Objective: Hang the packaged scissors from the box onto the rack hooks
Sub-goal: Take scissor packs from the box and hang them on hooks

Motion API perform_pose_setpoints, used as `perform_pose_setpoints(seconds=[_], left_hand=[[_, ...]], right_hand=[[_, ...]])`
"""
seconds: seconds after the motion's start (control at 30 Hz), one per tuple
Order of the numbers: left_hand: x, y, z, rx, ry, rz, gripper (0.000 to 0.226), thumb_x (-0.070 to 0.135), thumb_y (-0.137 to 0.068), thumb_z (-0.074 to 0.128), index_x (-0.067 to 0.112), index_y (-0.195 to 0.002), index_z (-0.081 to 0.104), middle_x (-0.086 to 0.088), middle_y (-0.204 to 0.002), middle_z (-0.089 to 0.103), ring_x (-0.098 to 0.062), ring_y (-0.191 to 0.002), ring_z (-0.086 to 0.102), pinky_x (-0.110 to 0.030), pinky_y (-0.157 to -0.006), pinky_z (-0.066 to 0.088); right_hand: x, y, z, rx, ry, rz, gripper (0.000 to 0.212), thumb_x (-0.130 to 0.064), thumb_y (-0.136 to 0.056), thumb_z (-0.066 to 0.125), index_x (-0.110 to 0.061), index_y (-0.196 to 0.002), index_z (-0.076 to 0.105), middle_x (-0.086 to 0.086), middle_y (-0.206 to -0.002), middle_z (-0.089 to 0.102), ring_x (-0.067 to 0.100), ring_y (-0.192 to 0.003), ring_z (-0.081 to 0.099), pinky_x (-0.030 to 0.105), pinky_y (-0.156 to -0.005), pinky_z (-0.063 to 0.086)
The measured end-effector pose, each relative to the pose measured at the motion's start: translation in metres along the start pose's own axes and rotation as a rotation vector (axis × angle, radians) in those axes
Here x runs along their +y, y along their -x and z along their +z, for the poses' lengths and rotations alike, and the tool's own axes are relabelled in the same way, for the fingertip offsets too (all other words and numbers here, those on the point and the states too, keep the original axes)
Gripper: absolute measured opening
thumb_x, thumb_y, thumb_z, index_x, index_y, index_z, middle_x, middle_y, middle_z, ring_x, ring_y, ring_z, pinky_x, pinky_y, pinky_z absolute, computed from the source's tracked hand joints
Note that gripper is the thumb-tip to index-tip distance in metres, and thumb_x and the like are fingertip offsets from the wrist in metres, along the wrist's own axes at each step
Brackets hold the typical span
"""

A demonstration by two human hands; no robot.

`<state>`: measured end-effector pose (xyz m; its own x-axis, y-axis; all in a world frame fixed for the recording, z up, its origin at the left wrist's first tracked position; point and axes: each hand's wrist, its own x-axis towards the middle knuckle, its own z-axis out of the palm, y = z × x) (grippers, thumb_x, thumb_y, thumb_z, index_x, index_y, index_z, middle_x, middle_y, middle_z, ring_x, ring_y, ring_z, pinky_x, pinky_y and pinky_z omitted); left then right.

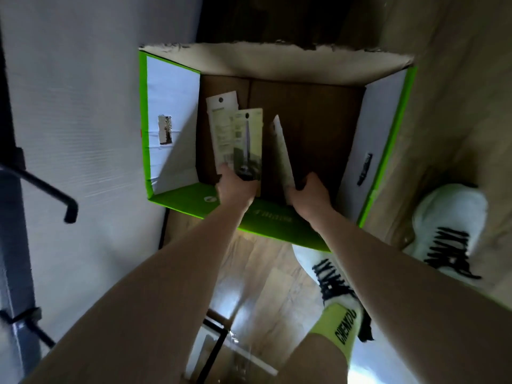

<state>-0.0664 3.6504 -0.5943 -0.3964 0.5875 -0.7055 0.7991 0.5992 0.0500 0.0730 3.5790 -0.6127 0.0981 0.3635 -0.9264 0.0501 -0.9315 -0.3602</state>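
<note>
1. Far on the left, a dark rack hook (59, 196) is sticking out from a grey post (12, 217). A second hook (30, 327) is sitting lower down. Nothing is hanging on either one.
2. Next to them, a big open box (171, 198) with bright green edges is sitting on the wooden floor (266, 273).
3. The left hand (235, 189) is reaching down into the box. Its fingers are curling around the bottom ends of two scissor packs: a white pack (221, 120) showing its back, and a front pack (248, 142) lying partly on top of it, with the scissors showing.
4. Each of these two packs is showing a small hang hole near the top. The tops are pointing away from the person.
5. The right hand (309, 191) is pinching the bottom of a third pack (282, 151). This pack is turning its thin edge to the camera, so its front is hidden.
6. On the right, two white shoes (448, 228) are standing close to the box.
7. What could go wrong, I think: the left hand is holding two packs at once, only by their ends. One could be slipping out and falling back in the box while the hand is lifting.
8. The two packs are overlapping, so their holes are not lining up. Pushing both onto one hook together could be missing a hole or bending the card.
9. The hooks are off to the side and up, so the packs could be bumping the box wall on the way out.
</note>
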Motion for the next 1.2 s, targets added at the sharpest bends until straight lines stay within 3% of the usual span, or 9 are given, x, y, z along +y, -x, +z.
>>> perform_pose_setpoints(seconds=[0.17,0.3,0.43,0.53,0.67,0.83,0.97,1.1,1.2], left_hand=[[0.017,0.049,-0.012,-0.09,0.004,0.01,0.085,0.032,-0.057,0.087,0.015,-0.129,0.044,-0.009,-0.121,0.056,-0.031,-0.107,0.057,-0.048,-0.094,0.051],[0.045,0.093,-0.033,-0.099,0.041,-0.05,0.076,0.032,-0.061,0.083,0.011,-0.125,0.047,-0.01,-0.123,0.038,-0.028,-0.1,0.052,-0.036,-0.085,0.052],[0.055,0.133,-0.053,-0.147,0.176,-0.185,0.065,0.029,-0.061,0.084,0.004,-0.112,0.051,-0.009,-0.119,0.037,-0.021,-0.085,0.05,-0.032,-0.075,0.049],[0.056,0.166,-0.068,-0.187,0.332,-0.263,0.062,0.025,-0.058,0.089,-0.001,-0.107,0.061,-0.012,-0.106,0.06,-0.023,-0.084,0.055,-0.031,-0.067,0.047],[0.059,0.218,-0.101,-0.218,0.403,-0.267,0.044,0.017,-0.063,0.089,0.008,-0.095,0.059,-0.001,-0.081,0.057,-0.021,-0.082,0.056,-0.03,-0.07,0.044],[0.074,0.289,-0.161,-0.194,0.532,-0.176,0.048,0.003,-0.059,0.089,0.009,-0.098,0.06,-0.007,-0.095,0.064,-0.025,-0.088,0.062,-0.036,-0.076,0.055],[0.099,0.362,-0.226,-0.239,0.548,-0.078,0.031,-0.001,-0.071,0.079,0.014,-0.094,0.063,-0.009,-0.09,0.064,-0.021,-0.073,0.058,-0.031,-0.061,0.05],[0.121,0.431,-0.284,-0.255,0.659,-0.029,0.025,0.003,-0.072,0.078,0.018,-0.079,0.059,-0.011,-0.083,0.059,-0.025,-0.07,0.055,-0.029,-0.054,0.046],[0.135,0.475,-0.323,-0.266,0.773,0.044,0.027,0.003,-0.071,0.08,0.009,-0.085,0.058,-0.011,-0.08,0.058,-0.029,-0.076,0.062,-0.035,-0.059,0.057]], right_hand=[[-0.016,0.055,-0.051,0.061,0.02,-0.03,0.036,-0.028,-0.085,0.063,-0.002,-0.107,0.052,0.021,-0.106,0.066,0.038,-0.101,0.063,0.048,-0.084,0.053],[-0.035,0.083,-0.086,-0.007,-0.068,0.007,0.061,-0.05,-0.054,0.061,-0.008,-0.098,0.053,0.011,-0.093,0.065,0.038,-0.091,0.065,0.053,-0.076,0.059],[-0.063,0.137,-0.11,-0.08,-0.092,0.112,0.023,-0.017,-0.086,0.059,-0.009,-0.105,0.049,0.014,-0.105,0.056,0.029,-0.093,0.061,0.035,-0.059,0.058],[-0.069,0.169,-0.126,-0.085,-0.056,0.116,0.007,-0.014,-0.089,0.054,-0.014,-0.093,0.049,0.012,-0.1,0.057,0.025,-0.088,0.061,0.03,-0.056,0.055],[-0.082,0.224,-0.145,-0.08,-0.007,0.102,0.01,-0.02,-0.09,0.055,-0.015,-0.087,0.046,0.011,-0.1,0.057,0.026,-0.092,0.061,0.03,-0.056,0.055],[-0.117,0.314,-0.179,-0.11,0.095,0.054,0.017,-0.027,-0.09,0.059,-0.015,-0.091,0.046,0.007,-0.097,0.054,0.02,-0.081,0.057,0.039,-0.068,0.062],[-0.153,0.408,-0.207,-0.071,0.132,-0.031,0.035,-0.027,-0.08,0.071,-0.014,-0.099,0.045,0.004,-0.076,0.049,0.016,-0.06,0.049,0.024,-0.044,0.046],[-0.19,0.496,-0.229,-0.026,0.151,-0.124,0.047,-0.032,-0.078,0.079,-0.016,-0.113,0.053,0.002,-0.095,0.06,0.013,-0.074,0.058,0.024,-0.053,0.045],[-0.215,0.545,-0.248,0.039,0.264,-0.265,0.036,-0.045,-0.072,0.081,-0.021,-0.094,0.067,0.002,-0.09,0.069,0.013,-0.076,0.064,0.031,-0.067,0.051]])
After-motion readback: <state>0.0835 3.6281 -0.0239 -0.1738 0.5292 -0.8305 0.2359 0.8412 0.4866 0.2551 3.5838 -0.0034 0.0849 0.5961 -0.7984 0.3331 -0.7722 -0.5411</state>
